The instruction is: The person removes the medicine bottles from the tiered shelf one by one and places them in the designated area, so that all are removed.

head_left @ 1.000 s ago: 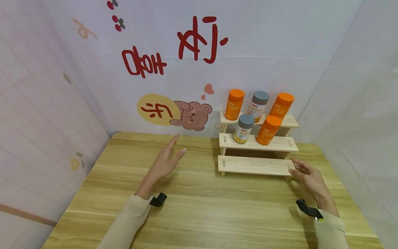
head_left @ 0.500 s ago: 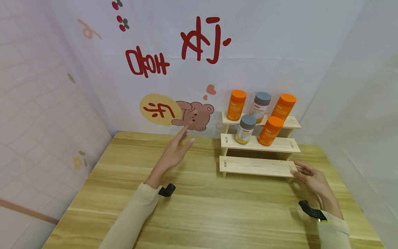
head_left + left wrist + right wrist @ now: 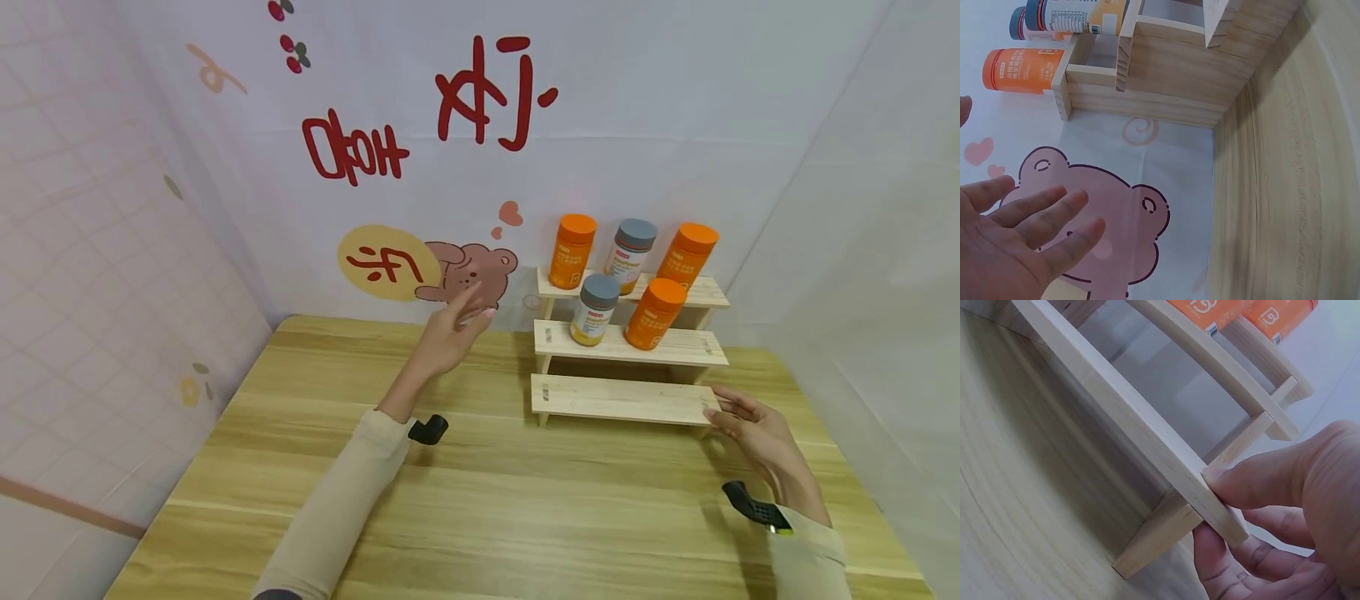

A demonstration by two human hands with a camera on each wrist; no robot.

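Observation:
A three-step wooden display rack (image 3: 622,398) stands on the table. My right hand (image 3: 761,429) pinches the right end of its lowest step; in the right wrist view the thumb (image 3: 1260,475) presses on top and fingers curl beneath. On the upper steps stand several supplement bottles: an orange one (image 3: 573,254), a grey-capped one (image 3: 631,258) and another orange one (image 3: 686,257) on top, then a grey-capped one (image 3: 595,312) and an orange one (image 3: 655,317) on the middle step. My left hand (image 3: 447,340) hovers left of the rack, fingers extended, holding nothing.
A pale wood-grain table (image 3: 525,508) lies under the rack. Behind it hangs a white cloth with red writing and a printed bear (image 3: 487,267); light cloth walls also close in the left and right sides.
My left hand has moved to the right and away from me, toward the rack. The right hand keeps its pinch on the lowest step. The bottles stay put; the head view shifted slightly.

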